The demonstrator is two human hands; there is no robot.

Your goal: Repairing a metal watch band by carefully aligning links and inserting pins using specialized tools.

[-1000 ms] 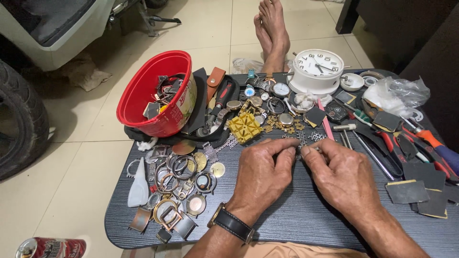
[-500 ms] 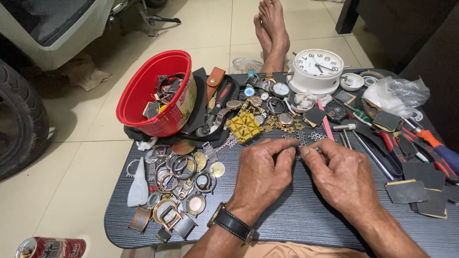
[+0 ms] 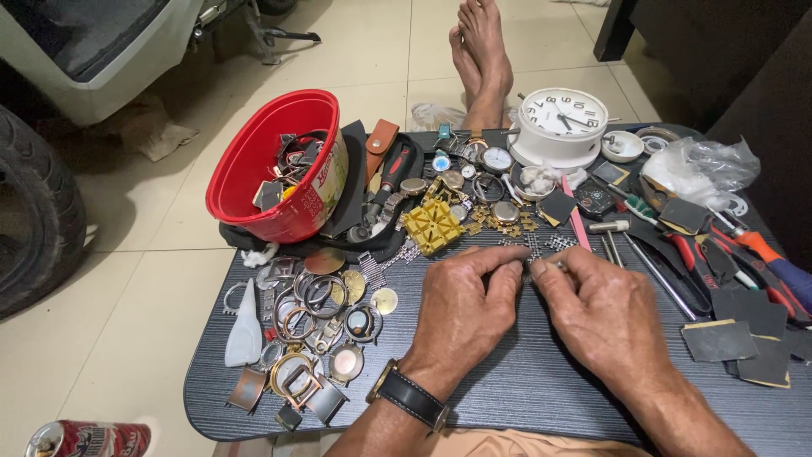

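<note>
- Looking down, I see my left hand (image 3: 463, 309) and right hand (image 3: 605, 309) meeting knuckle to knuckle on the dark table (image 3: 524, 398), well in front of the white alarm clock (image 3: 562, 125).
- Both grips are pinched on a small metal piece (image 3: 534, 269), thumb and forefinger of each hand closing on it from either side.
- That piece sits just in front of the clock's side of the clutter, between my fingertips; it is too small and too covered for me to tell its long axis or which way it points.
- A black-strapped wristwatch (image 3: 410, 396) rings my left wrist.
- Left of the clock stands a red plastic tub (image 3: 272, 165), tilted, with a pale yellow label on its outer wall and loose parts inside.
- A yellow square block (image 3: 432, 225) lies between the tub and the clock.
- A clear crumpled plastic bag (image 3: 706, 165) sits right of the clock.
- Far from the clock, at the lower left on the floor, lies a red drink can (image 3: 89, 440) on its side.
- A heap of round watch cases (image 3: 317, 326) lies left of my left hand.
</note>
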